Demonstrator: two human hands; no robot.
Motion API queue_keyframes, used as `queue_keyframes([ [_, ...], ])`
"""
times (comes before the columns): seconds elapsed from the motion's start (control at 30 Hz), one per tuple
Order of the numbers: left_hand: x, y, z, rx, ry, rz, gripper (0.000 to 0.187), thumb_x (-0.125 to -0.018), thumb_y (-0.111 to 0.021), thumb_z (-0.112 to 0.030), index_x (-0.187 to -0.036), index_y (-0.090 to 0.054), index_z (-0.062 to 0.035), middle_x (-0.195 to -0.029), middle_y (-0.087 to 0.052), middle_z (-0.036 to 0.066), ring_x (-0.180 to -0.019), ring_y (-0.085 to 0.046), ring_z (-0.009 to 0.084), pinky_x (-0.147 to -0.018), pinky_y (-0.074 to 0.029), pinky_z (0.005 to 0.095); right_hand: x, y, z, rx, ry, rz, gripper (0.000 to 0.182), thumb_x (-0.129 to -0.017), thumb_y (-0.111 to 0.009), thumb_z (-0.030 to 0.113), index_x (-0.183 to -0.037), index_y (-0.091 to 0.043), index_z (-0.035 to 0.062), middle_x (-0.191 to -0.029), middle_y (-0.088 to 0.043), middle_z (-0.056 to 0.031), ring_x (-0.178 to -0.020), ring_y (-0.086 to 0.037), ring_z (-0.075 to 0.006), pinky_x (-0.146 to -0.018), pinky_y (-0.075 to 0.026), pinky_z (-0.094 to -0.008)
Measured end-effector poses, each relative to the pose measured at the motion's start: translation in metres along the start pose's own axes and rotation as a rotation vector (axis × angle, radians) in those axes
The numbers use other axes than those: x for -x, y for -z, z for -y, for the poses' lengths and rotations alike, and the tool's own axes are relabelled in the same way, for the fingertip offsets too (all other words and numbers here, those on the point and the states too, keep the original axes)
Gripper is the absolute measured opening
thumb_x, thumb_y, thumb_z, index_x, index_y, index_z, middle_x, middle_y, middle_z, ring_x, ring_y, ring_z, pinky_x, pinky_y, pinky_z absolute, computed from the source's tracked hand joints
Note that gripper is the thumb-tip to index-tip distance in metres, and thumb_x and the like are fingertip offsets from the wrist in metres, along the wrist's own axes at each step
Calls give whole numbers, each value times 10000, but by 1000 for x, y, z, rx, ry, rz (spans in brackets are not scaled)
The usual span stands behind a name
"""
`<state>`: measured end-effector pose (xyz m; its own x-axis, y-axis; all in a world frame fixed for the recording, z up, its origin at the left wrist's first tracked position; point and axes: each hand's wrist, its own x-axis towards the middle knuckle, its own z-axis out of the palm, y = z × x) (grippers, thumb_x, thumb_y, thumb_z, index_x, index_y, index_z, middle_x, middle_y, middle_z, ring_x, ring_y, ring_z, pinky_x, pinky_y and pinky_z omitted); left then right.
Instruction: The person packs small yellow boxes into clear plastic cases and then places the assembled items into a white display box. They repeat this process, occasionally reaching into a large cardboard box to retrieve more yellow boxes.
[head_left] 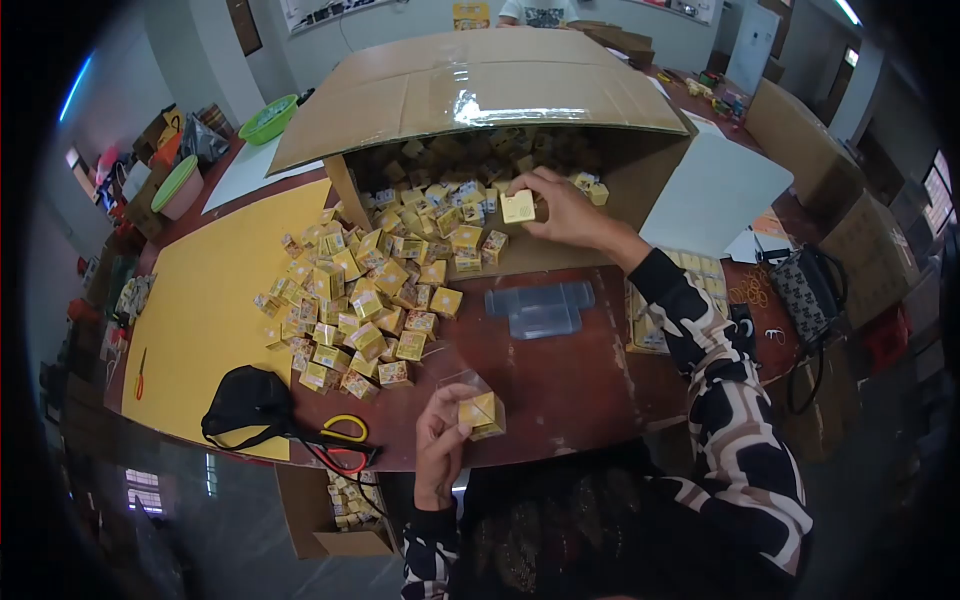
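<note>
Packing in hand: left hand [440,440] grips clear sleeve [470,395] with yellow boxes [482,412] inside, near tabletop [570,380] edge. Right hand [560,205] pinches one small box [518,206] at the carton [480,90] mouth. Advice: bring it square to the sleeve opening, label aligned, slide flush.

matt brown cardboard carton [480,90] with glossy tape, printed paper boxes [380,290], clear plastic sleeve [540,308], worn wooden tabletop [570,390], yellow paper sheet [215,300].
</note>
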<state>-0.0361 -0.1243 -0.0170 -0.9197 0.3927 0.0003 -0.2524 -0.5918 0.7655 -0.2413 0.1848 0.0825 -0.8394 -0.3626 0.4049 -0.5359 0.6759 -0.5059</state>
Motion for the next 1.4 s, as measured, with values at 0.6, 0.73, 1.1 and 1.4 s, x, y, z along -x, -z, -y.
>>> queue_keyframes([
  [0.6, -27, -53, -21, 367, -46, 363, 777, -558, -663, -135, -1288, -463, 39, -1342, -503, 234, -1294, -476, 362, -1109, -374, 442, 126, 45, 186, 174, 620, 35, 426, -804, -640, -12, -1219, -601, 72, -1188, -580, -118, -1078, -599, -307, -873, -521, -388],
  [0.73, -36, -51, -22, 368, -117, 538, 766, -544, -678, -159, -1253, -470, 44, -1370, -473, 251, -1286, -474, 402, -1093, -393, 452, 134, 45, 193, 160, 494, -191, 427, -795, -691, -25, -1209, -609, 37, -1103, -635, -126, -968, -658, -271, -807, -555, -346],
  [1.1, -17, -64, -49, 34, -442, 767, 405, -640, -808, -283, -911, -672, -14, -1480, -310, 319, -1329, -419, 467, -1098, -342, 532, 142, 69, 192, -373, 325, 3, 338, -766, -796, 16, -1085, -685, 18, -1048, -681, -116, -948, -668, -227, -820, -544, -321],
  [1.4, -16, -66, -64, -19, -410, 787, 418, -696, -824, -333, -932, -679, -20, -1473, -289, 352, -1297, -437, 490, -1073, -373, 521, 139, 52, 191, -338, 548, -10, 462, -727, -850, 116, -1149, -674, 49, -1150, -660, -121, -1084, -621, -284, -912, -503, -378],
])
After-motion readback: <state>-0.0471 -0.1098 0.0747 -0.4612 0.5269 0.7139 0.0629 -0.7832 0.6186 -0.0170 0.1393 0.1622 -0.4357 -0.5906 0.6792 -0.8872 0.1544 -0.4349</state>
